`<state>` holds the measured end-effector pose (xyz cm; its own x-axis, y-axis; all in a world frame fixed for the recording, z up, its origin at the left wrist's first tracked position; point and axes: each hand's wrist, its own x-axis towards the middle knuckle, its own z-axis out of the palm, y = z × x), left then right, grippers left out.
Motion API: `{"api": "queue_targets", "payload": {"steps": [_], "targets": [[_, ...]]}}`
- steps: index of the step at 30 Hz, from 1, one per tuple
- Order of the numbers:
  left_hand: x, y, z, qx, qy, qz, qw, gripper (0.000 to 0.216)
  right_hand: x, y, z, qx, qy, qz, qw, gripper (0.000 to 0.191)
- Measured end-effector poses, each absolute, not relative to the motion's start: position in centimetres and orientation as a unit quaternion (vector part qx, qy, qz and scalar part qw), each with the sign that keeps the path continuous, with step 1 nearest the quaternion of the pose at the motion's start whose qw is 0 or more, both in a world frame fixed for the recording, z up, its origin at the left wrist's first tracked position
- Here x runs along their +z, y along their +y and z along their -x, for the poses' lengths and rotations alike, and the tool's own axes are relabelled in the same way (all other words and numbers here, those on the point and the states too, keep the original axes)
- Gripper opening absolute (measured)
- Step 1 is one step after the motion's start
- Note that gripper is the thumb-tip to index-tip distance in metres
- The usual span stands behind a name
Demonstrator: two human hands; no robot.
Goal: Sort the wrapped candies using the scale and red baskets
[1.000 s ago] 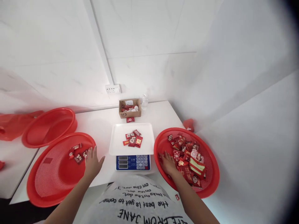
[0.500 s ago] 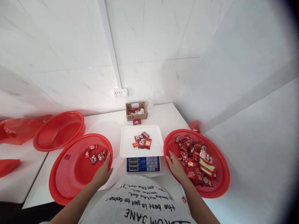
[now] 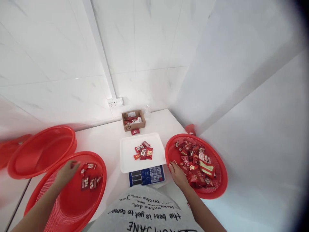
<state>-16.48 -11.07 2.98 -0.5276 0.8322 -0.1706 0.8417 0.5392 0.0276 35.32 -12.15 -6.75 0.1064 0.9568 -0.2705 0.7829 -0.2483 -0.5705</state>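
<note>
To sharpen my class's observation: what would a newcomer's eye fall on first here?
Probably the big red basket on the right, with many mostly red packets inside. Then the white tray in the middle, bearing a small pile behind a blue keypad panel.

Left red mesh basket (image 3: 76,199): small red packets (image 3: 85,183), loosely spread. Right red mesh basket (image 3: 220,169): heaped red packets (image 3: 196,177).

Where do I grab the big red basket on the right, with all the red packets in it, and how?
Probably hold the red basket by its rim, using both hands on opposite sides and coming down from above. The rim makes a wide, round lip all the way around, and the red packets lie inside it. The right hand is at the rim's left part.
</note>
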Motion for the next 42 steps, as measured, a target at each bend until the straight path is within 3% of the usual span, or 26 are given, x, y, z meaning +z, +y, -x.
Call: {"api": "queue_targets", "payload": {"steps": [5,13,24,42], "targets": [[3.0,-6.0,19.5,-0.065,0.888,-0.454,0.033,0.058,-6.4,-12.0,-35.2,0.303,-0.590,0.735,0.139,0.048],[2.9,-2.9,19.6,-0.062,0.930,-0.351,0.092,0.062,-5.9,-11.9,-35.0,0.300,-0.587,0.739,0.137,0.049],[2.3,-1.2,18.7,-0.054,0.839,-0.527,0.124,0.028,-5.5,-12.1,-34.9,0.300,-0.581,0.745,0.129,0.046],[-0.4,-3.2,10.2,-0.048,0.692,-0.696,0.186,0.040,-5.4,-12.1,-34.9,0.301,-0.580,0.746,0.127,0.046]]}}
